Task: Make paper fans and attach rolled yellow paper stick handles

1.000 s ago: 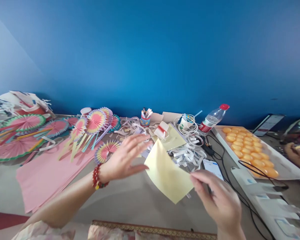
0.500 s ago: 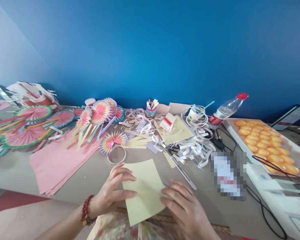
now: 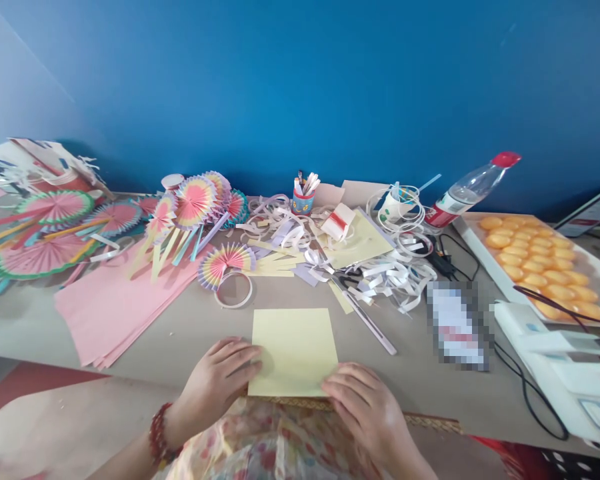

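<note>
A pale yellow sheet of paper (image 3: 294, 350) lies squared up at the front edge of the table. My left hand (image 3: 223, 377) grips its left edge, the fingers together and the thumb hidden. On the other side, my right hand (image 3: 367, 403) has its fingertips closed on the lower right corner. Just beyond the sheet are a roll of tape (image 3: 234, 291) and a small pleated paper fan (image 3: 226, 267) in purple, yellow and pink.
Pink paper (image 3: 125, 313) is stacked on the left below several pleated rosettes (image 3: 197, 202). White paper strips (image 3: 393, 280) and a silver pen-like tool (image 3: 373, 325) lie right of centre. A tilted bottle (image 3: 467, 190), a tray of orange domes (image 3: 535, 257) and a power strip (image 3: 555, 373) occupy the right.
The yellow sheet has gone from tilted and curved to flat and straight on the table. My hands have moved with it, and the camera view has shifted slightly.
</note>
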{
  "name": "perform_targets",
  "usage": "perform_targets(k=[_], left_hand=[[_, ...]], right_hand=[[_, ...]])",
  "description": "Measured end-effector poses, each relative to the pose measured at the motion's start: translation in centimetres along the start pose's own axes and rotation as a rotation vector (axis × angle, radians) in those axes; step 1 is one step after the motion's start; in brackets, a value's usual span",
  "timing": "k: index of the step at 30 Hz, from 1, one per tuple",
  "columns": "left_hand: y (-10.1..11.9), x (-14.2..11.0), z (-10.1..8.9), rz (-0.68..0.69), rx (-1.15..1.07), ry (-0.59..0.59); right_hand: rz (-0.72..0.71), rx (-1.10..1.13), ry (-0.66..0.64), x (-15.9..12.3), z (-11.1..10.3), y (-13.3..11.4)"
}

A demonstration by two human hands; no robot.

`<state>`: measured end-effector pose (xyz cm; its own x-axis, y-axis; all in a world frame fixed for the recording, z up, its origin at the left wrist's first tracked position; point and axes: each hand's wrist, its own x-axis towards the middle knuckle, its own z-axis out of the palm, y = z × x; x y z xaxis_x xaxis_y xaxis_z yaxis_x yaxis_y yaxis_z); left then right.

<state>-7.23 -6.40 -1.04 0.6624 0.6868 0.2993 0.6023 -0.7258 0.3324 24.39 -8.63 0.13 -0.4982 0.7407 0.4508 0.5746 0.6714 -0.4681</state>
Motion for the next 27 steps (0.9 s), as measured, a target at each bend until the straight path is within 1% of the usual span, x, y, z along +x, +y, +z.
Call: perform_targets(k=[3,6,9,12,14,16,17,18,19,21,22,23,24,27], left_hand=[[0.4,0.3,0.1,-0.078,-0.09,0.03],[0.7,1.2,0.3,-0.18,-0.173,0.094],[0.7,2.3,0.6,-0.287,-0.176,0.146],[0.4,3.0,0.9,-0.38,-0.165,0.167],[0.5,3.0,1.0,-0.41,-0.148,0.227],[0.9,3.0,1.0,-0.389,-0.053,0.303],[1.2,2.9,0.9,-0.337,0.012,0.312],[1.5,2.9,0.7,-0.258,0.069,0.291],[1.8,3.0,0.6,-0.165,0.108,0.229],[2.3,3.3,0.4,0.001,0.13,0.04],[2.4,3.5,0.4,0.05,0.132,-0.049],[2.4,3.6,0.5,0.071,0.138,-0.117],[2.4,3.8,0.6,0.074,0.146,-0.16],[2.0,3.9,1.1,0.053,0.153,-0.196]], right_hand=[[0.088,0.08,0.007,-0.2,0.2,0.1],[0.235,0.148,-0.007,0.5,0.3,0.2],[0.353,0.07,0.009,1.9,0.7,0.9],[0.352,-0.119,0.043,3.4,1.3,1.7],[0.338,-0.22,0.053,4.2,1.6,2.1],[0.331,-0.275,0.032,4.7,1.9,2.2],[0.325,-0.29,0.01,5.0,2.0,2.3],[0.318,-0.302,-0.012,5.2,2.1,2.4],[0.313,-0.314,-0.03,5.4,2.2,2.5],[0.312,-0.346,-0.055,5.7,2.4,2.8],[0.314,-0.364,-0.064,5.9,2.4,3.0],[0.315,-0.381,-0.073,6.0,2.5,3.1],[0.313,-0.398,-0.08,6.1,2.6,3.3],[0.293,-0.452,-0.09,6.3,2.8,3.7]])
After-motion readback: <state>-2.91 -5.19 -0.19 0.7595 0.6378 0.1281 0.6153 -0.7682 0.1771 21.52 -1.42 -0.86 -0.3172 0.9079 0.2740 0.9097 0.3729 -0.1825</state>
